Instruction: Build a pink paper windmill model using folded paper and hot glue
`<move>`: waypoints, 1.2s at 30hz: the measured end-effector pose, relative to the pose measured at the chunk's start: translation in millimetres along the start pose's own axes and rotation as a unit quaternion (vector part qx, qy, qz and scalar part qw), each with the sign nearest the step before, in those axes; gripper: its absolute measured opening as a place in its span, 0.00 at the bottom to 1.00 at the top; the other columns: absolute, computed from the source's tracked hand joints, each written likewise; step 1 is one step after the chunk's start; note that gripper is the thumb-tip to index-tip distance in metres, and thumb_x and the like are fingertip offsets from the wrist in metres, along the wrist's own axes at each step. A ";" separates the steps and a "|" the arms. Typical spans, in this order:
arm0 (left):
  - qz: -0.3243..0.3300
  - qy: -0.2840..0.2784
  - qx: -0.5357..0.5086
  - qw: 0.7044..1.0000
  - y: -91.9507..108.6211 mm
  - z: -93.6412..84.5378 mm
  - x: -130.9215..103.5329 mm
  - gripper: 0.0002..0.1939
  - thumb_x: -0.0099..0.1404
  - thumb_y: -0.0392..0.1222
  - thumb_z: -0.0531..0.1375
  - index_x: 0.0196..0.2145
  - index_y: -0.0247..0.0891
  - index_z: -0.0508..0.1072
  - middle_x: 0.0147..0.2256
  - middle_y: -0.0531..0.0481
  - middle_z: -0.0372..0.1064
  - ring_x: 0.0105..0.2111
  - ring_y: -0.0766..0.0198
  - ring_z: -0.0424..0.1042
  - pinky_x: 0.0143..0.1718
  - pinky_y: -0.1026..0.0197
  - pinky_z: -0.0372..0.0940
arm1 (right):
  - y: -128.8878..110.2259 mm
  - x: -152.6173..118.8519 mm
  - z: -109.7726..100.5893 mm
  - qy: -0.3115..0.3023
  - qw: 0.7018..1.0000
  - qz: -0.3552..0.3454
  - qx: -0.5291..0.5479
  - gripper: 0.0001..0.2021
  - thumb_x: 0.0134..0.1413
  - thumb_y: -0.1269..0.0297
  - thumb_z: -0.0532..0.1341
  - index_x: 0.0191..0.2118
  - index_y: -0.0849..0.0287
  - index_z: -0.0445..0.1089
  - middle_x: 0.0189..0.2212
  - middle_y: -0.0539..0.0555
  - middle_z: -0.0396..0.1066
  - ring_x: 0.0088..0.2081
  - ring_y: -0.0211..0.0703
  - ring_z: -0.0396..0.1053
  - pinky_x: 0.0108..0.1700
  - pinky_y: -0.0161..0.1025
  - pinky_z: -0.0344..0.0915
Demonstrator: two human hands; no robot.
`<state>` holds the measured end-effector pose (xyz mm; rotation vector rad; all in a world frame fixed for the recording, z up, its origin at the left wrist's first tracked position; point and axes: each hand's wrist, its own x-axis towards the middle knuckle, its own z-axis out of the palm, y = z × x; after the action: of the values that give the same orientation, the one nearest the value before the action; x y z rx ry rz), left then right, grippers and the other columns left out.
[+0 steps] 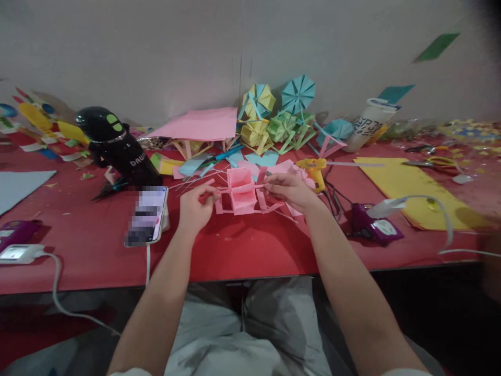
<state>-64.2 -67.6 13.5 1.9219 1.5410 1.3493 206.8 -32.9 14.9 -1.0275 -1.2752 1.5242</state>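
Between my hands stands a pink folded-paper model [242, 201] with box-like compartments and thin paper strips sticking out at its sides. My left hand [197, 208] pinches the strip on its left side between thumb and finger. On the other side, the fingertips of my right hand [288, 190] close on the strip at the right. More pink paper strips lie flat around the model, partly hidden by the right hand. A yellow glue gun [318, 171] rests just beyond my right hand.
A phone [147, 215] with a white cable and a black bottle [129, 151] stand left. Behind are several folded-paper umbrellas [298, 94] and a pink paper canopy [201, 124]. At right lie a purple power socket [378, 230], yellow sheets [415, 193], scissors [434, 164] and a white cup [370, 125].
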 end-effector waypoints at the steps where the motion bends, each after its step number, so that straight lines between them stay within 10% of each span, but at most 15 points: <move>1: 0.000 0.001 0.000 1.000 0.0 0.0 0.0 0.05 0.59 0.39 0.62 0.30 0.40 0.79 0.34 0.51 0.80 0.37 0.59 0.78 0.46 0.55 0.71 | -0.1 0.0 0.1 0.000 1.000 0.001 -0.002 0.19 0.34 0.55 0.76 0.34 0.57 0.76 0.27 0.50 0.75 0.29 0.35 0.71 0.32 0.34 0.68; 36: -0.001 0.005 0.005 1.000 0.6 1.1 1.4 0.05 0.59 0.36 0.61 0.29 0.40 0.79 0.32 0.52 0.80 0.36 0.61 0.77 0.44 0.58 0.72 | 2.7 1.9 -2.3 -0.009 1.000 -0.003 -0.006 0.17 0.37 0.57 0.76 0.34 0.58 0.75 0.27 0.50 0.75 0.28 0.34 0.70 0.30 0.33 0.66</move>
<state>-63.0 -66.3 14.1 1.9216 1.5568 1.3548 208.2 -30.7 11.8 -1.0191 -1.3006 1.5252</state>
